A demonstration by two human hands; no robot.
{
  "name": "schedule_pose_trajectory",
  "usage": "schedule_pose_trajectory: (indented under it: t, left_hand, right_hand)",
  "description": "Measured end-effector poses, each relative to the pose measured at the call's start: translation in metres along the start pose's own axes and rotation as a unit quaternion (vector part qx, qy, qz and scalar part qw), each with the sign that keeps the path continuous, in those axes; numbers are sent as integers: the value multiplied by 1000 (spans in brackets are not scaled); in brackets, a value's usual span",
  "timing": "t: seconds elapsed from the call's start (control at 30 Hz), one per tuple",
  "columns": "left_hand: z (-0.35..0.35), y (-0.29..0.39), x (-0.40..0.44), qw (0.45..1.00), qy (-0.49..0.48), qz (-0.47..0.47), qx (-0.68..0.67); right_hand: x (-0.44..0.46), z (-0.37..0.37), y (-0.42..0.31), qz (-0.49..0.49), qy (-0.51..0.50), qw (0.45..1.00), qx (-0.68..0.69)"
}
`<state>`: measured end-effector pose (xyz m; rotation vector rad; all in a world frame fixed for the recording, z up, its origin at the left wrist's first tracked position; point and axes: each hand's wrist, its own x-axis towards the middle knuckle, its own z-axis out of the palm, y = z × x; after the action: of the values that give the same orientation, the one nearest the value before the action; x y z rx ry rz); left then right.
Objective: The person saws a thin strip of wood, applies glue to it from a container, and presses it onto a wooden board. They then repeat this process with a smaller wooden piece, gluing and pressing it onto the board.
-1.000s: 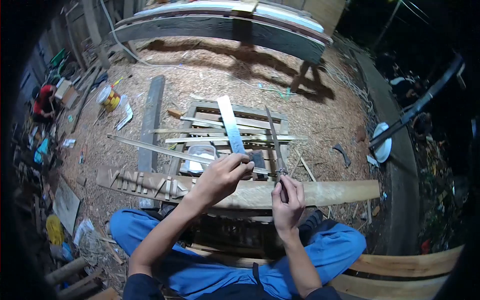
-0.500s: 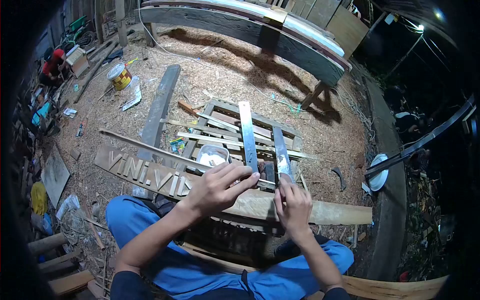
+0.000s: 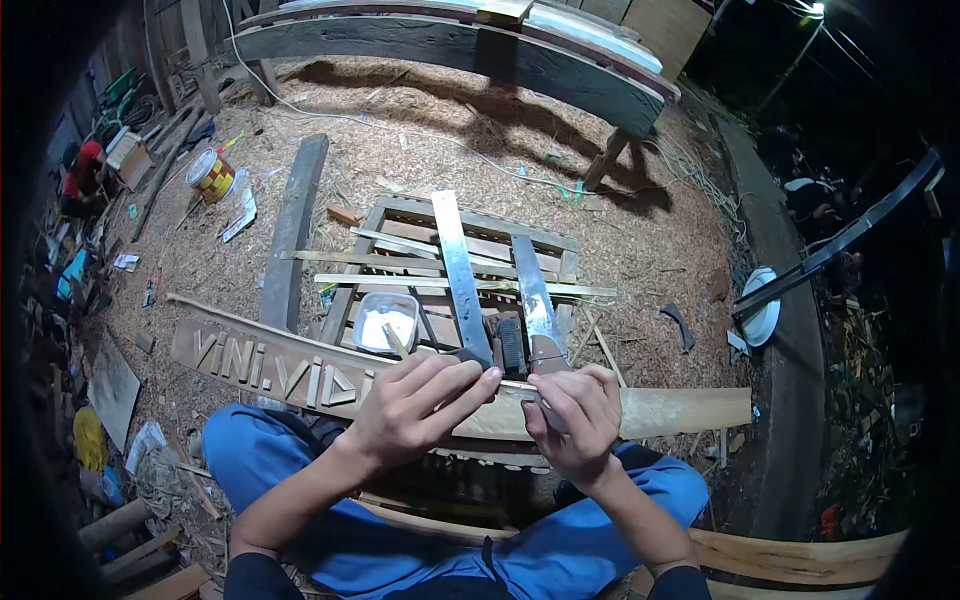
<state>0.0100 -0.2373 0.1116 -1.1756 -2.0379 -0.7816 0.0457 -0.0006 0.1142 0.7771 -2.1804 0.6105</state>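
Note:
My left hand [image 3: 415, 405] is closed around a long thin wooden strip [image 3: 265, 330], which slants off to the left above the lettered board. My right hand [image 3: 578, 415] pinches the strip's near end beside it, with thumb and fingers together. Below both hands lies a wide wooden board [image 3: 660, 412], bearing raised wooden letters [image 3: 270, 365] on its left part. Just beyond my fingers rest a long steel blade [image 3: 455, 250] with a dark handle and a shorter blade [image 3: 533, 285] with a brown handle. A plastic tub [image 3: 386, 322] of white stuff, with a stick in it, stands beyond my left hand.
A slatted wooden frame [image 3: 400, 212] with loose strips lies ahead. Further off stand a long workbench [image 3: 440, 45] and a yellow-red bucket [image 3: 211, 176]. A dark plank [image 3: 293, 235] lies to the left. A person in red [image 3: 82, 175] crouches at far left; a white basin [image 3: 757, 302] sits right.
My right hand has turned and come closer to my left, away from the brown handle. The strip's far end sits lower, nearer the lettered board. The whole view has shifted slightly.

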Motion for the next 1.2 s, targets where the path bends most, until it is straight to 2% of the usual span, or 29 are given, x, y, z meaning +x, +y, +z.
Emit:
schedule_pose_trajectory:
  t: [0.13, 0.47, 0.97, 1.2]
  left_hand:
    - [-5, 3, 2, 999, -34, 0, 19]
    - [-2, 3, 1, 1000, 1, -7, -9]
    - [-8, 7, -5, 999, -14, 22, 28]
    - [-4, 6, -9, 996, 1, 66, 55]
  right_hand:
    - [-1, 0, 1, 2, 1, 1000, -1]
    - [-1, -1, -4, 19, -1, 1000, 8]
    - [-6, 2, -7, 27, 5, 999, 32]
    - [-5, 1, -7, 20, -8, 999, 45]
